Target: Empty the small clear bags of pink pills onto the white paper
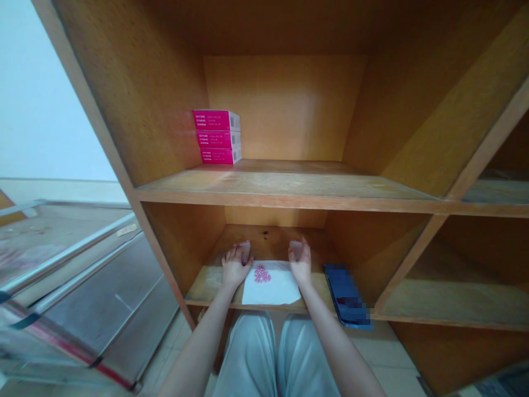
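A white sheet of paper (273, 292) lies on the lower shelf, with a cluster of small pink round pieces (262, 274), perhaps beads or pills, on its left half. Just off the sheet's left edge, my left hand (235, 267) has its fingers closed on a small clear plastic piece (246, 251). My right hand (302, 266), by the sheet's upper right corner, grips a similar small clear plastic piece (295, 248). Both pieces are too small and faint to tell their exact kind. Neither hand touches the pink pieces.
A phone-like dark blue object (346, 295), partly blurred, lies right of the sheet at the shelf's front edge. Three stacked pink boxes (215, 138) stand at the left on the upper shelf (289, 187). A metal-framed rack (103, 275) stands to the left of the wooden cabinet.
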